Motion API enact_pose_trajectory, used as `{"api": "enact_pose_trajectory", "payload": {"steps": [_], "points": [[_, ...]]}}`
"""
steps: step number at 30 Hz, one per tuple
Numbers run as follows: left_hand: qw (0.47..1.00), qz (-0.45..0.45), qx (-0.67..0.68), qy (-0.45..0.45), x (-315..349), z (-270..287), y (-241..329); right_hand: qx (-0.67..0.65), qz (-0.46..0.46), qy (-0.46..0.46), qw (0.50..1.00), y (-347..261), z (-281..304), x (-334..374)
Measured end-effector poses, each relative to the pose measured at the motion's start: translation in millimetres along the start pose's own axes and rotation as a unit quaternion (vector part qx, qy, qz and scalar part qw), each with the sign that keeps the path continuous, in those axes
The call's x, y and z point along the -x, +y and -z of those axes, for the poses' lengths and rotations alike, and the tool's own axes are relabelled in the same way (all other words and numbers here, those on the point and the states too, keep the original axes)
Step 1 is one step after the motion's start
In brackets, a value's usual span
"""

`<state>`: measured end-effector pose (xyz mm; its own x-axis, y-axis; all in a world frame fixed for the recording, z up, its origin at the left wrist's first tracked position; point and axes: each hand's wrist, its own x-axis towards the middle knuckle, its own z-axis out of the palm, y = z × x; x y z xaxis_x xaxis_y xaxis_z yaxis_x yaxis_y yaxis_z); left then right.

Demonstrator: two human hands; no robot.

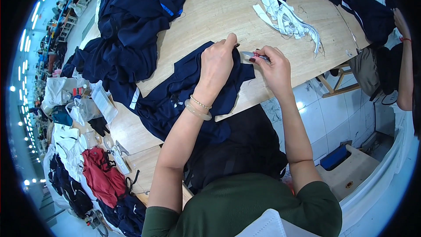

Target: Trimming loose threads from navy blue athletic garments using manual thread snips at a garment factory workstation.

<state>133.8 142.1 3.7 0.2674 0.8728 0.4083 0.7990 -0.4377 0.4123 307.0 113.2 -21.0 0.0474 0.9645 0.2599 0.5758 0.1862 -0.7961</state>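
Note:
A dark navy garment [184,77] lies spread over the table's near edge, part of it hanging toward my lap. My left hand [218,59], with a bangle and a beaded bracelet at the wrist, is closed on the garment's upper part; its fingertips are mostly hidden. Just right of it, my right hand [274,66] grips small thread snips [249,54] with red wrapping on them. Their blades point left toward the garment's edge, close to my left fingers. Whether a thread lies between the blades is too small to tell.
A large navy cloth heap [131,22] lies on the left of the wooden table [210,13]. White strips [285,17] lie at the far right. A red bag [103,173] sits at lower left among clothes. Another person's arm [405,61] reaches in at right, near a wooden stool [335,88].

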Motion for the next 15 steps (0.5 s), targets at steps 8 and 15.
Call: {"api": "enact_pose_trajectory", "payload": {"steps": [8,15], "points": [[1.0,0.003,-0.009,-0.004,-0.2,-0.3,1.9,0.052,0.02,-0.006,0.998,-2.3,-7.0,-3.0],[0.999,0.013,-0.022,-0.02,1.5,0.0,3.0,0.056,0.037,-0.006,0.998,-4.9,-10.1,-3.4]]}}
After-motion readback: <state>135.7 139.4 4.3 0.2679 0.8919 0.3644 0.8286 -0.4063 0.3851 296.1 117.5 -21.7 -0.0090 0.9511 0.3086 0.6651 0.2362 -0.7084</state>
